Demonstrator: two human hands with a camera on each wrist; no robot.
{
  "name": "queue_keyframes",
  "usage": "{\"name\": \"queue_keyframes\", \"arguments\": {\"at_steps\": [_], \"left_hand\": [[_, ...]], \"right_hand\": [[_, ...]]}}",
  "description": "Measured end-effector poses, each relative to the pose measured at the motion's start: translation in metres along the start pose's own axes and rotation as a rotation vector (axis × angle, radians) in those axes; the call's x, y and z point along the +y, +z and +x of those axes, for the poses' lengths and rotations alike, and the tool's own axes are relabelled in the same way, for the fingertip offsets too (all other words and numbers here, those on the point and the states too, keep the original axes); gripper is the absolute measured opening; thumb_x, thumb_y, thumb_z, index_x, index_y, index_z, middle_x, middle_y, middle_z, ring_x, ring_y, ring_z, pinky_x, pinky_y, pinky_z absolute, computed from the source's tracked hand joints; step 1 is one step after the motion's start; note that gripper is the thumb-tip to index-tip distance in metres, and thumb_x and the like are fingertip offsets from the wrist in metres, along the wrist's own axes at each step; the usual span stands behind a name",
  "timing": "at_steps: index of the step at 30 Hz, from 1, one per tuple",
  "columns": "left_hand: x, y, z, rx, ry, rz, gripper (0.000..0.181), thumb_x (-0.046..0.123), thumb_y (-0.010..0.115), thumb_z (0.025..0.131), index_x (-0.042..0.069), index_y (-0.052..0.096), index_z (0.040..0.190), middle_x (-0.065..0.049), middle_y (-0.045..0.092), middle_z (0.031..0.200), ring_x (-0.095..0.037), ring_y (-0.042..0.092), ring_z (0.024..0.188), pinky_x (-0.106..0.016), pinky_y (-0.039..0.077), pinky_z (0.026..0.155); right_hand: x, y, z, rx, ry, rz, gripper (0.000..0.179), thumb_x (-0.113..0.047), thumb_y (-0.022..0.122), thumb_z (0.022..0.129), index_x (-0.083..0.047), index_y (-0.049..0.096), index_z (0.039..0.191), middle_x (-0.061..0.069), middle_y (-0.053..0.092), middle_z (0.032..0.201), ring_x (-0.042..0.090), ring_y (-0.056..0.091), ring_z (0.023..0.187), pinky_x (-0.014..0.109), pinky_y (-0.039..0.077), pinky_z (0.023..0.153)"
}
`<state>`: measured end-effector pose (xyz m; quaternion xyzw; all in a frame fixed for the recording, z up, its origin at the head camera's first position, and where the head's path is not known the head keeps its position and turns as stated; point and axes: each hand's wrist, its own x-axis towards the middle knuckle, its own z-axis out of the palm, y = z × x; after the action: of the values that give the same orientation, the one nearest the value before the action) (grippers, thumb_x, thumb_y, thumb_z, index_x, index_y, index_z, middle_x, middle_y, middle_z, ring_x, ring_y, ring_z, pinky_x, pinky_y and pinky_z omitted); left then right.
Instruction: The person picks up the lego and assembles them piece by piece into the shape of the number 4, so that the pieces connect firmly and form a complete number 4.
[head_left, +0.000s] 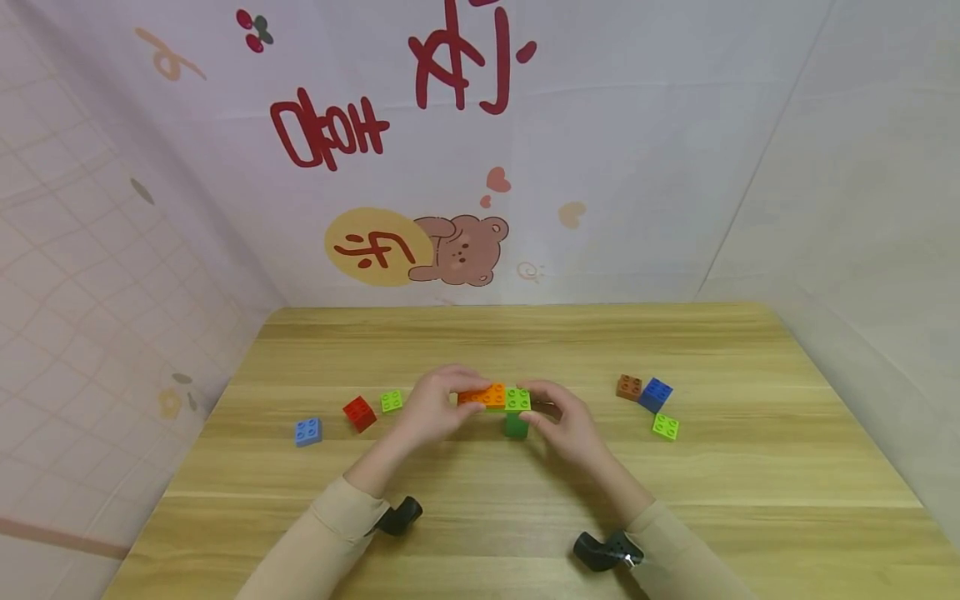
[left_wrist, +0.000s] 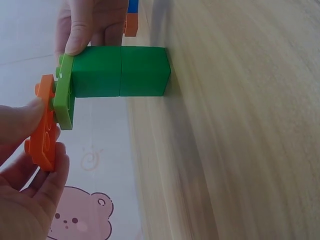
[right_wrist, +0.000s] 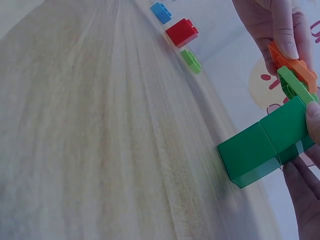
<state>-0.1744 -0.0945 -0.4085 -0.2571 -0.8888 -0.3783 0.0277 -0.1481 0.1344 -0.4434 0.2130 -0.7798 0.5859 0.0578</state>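
Two dark green bricks [left_wrist: 120,71] stand stacked on the wooden table. A flat light green brick [head_left: 517,398] sits on top and juts out to the left. Over that overhang lies a flat orange brick [head_left: 491,394], slightly tilted in the left wrist view. My left hand [head_left: 435,406] pinches the orange brick's outer end between thumb and fingers. From the other side, my right hand [head_left: 570,423] holds the top of the stack, its thumb [left_wrist: 79,37] at the light green brick. Part of its fingers is hidden behind the stack in the left wrist view.
Left on the table lie a light blue brick [head_left: 307,432], a red brick [head_left: 359,413] and a small light green brick [head_left: 392,402]. To the right are a brown brick [head_left: 629,387], a blue brick [head_left: 656,395] and another light green brick [head_left: 665,427]. A printed cloth [head_left: 615,150] hangs behind the table.
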Motion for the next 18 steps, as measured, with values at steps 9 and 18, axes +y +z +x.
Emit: {"name": "queue_keyframes", "arguments": {"at_steps": [9, 18], "left_hand": [[0.002, -0.001, -0.0007, -0.013, -0.021, 0.015, 0.032, 0.007, 0.079, 0.084, 0.011, 0.076, 0.116, -0.004, 0.068, 0.116, -0.025, 0.06, 0.112, -0.044, 0.047, 0.101], [0.0029, 0.0, 0.0014, -0.022, -0.036, 0.01, 0.032, 0.008, 0.079, 0.084, 0.011, 0.076, 0.115, -0.004, 0.068, 0.116, -0.024, 0.06, 0.112, -0.042, 0.047, 0.1]], "right_hand": [[0.0005, 0.0021, 0.0005, 0.009, -0.027, 0.001, 0.031, 0.011, 0.069, 0.086, 0.013, 0.062, 0.117, 0.025, 0.065, 0.114, 0.042, 0.062, 0.104, 0.06, 0.051, 0.087], [0.0008, 0.0007, 0.0002, 0.011, -0.031, 0.002, 0.032, 0.011, 0.069, 0.086, 0.012, 0.062, 0.117, 0.025, 0.065, 0.114, 0.041, 0.062, 0.104, 0.06, 0.05, 0.088]]}}
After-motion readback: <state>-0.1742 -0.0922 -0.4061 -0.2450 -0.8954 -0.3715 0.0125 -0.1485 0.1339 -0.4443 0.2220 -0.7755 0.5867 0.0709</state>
